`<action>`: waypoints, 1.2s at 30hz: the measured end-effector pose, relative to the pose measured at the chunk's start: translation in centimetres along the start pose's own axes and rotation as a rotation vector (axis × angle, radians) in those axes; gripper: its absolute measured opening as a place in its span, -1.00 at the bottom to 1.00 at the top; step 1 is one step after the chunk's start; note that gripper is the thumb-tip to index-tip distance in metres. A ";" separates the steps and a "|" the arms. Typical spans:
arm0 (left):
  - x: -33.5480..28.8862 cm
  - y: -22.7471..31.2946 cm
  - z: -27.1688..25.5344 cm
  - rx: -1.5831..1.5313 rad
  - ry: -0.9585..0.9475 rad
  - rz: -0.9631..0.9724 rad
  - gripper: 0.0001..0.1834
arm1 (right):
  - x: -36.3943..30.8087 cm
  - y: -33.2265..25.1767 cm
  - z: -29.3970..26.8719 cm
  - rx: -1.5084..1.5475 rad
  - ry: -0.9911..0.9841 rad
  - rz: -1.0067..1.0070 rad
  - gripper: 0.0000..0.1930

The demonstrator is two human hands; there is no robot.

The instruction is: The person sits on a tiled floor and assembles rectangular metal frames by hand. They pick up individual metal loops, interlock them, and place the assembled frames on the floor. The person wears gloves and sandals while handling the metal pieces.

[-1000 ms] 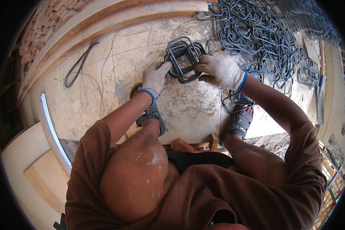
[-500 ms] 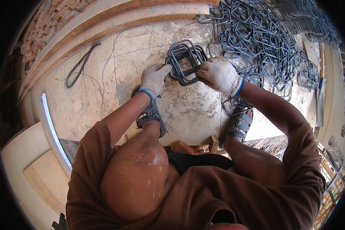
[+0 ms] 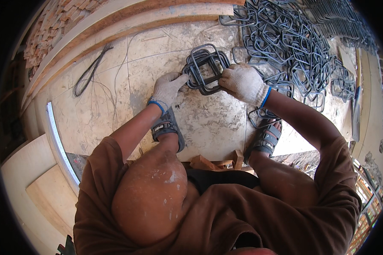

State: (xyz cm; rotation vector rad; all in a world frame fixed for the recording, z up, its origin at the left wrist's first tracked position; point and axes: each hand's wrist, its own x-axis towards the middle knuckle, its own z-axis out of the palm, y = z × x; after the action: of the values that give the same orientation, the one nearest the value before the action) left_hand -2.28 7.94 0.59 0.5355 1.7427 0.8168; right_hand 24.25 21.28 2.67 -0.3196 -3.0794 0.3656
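Between my two gloved hands, a stack of dark square steel stirrups (image 3: 198, 88) stands above the tile floor, its bent bars overlapping unevenly around an open middle. My left hand (image 3: 167, 88), in a white knit glove with a blue cuff, is closed at the left side of the stack, thumb against the bars. On the opposite side, my right hand (image 3: 245, 84) has its fingers closed around the stack's lower right bars. Some fingertips of both hands are hidden behind the steel or the gloves.
A large heap of loose stirrups (image 3: 281, 40) covers the floor at the far right. Thin tie wire (image 3: 89, 72) lies to the left. Long wooden boards (image 3: 157, 17) run along the back. My sandalled feet (image 3: 266, 138) stand either side, with wood pieces (image 3: 215, 163) between them.
My left hand has shifted slightly left and toward me, and some bars at the stack's left side have moved a little left with it. My right hand stays almost still.
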 end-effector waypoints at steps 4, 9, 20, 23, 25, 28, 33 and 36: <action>0.3 -0.5 0.5 -0.065 0.014 -0.037 -0.59 | 0.1 -0.1 0.3 0.006 0.018 -0.061 -0.85; 0.5 -0.6 0.5 -0.092 -0.002 -0.051 -0.62 | -0.2 0.5 0.7 0.013 0.005 -0.057 -0.79; 0.7 -0.5 0.3 -0.083 0.011 -0.040 -0.62 | -0.4 1.0 1.3 0.044 0.064 -0.048 -0.77; 0.5 -0.6 0.1 -0.103 0.006 -0.034 -0.61 | -0.4 1.0 1.3 0.047 0.060 -0.057 -0.73; 0.6 -0.9 0.0 -0.109 -0.004 -0.030 -0.61 | -0.3 1.0 1.2 0.049 0.072 -0.064 -0.73; 0.8 -1.2 -0.2 -0.108 -0.017 -0.036 -0.58 | -0.3 0.9 1.0 0.050 0.092 -0.064 -0.73; 0.6 -0.3 0.5 -0.116 0.020 -0.037 -0.56 | -1.2 0.8 1.2 0.062 0.196 0.017 -0.74; 1.2 -0.8 0.3 -0.143 0.029 -0.016 -0.57 | -1.1 0.2 0.6 0.069 0.211 0.034 -0.76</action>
State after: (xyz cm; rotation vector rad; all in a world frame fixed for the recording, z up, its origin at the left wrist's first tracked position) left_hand -2.30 8.29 -0.83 0.4156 1.6977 0.9343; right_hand 25.35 21.13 2.03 -0.3822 -2.8514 0.4088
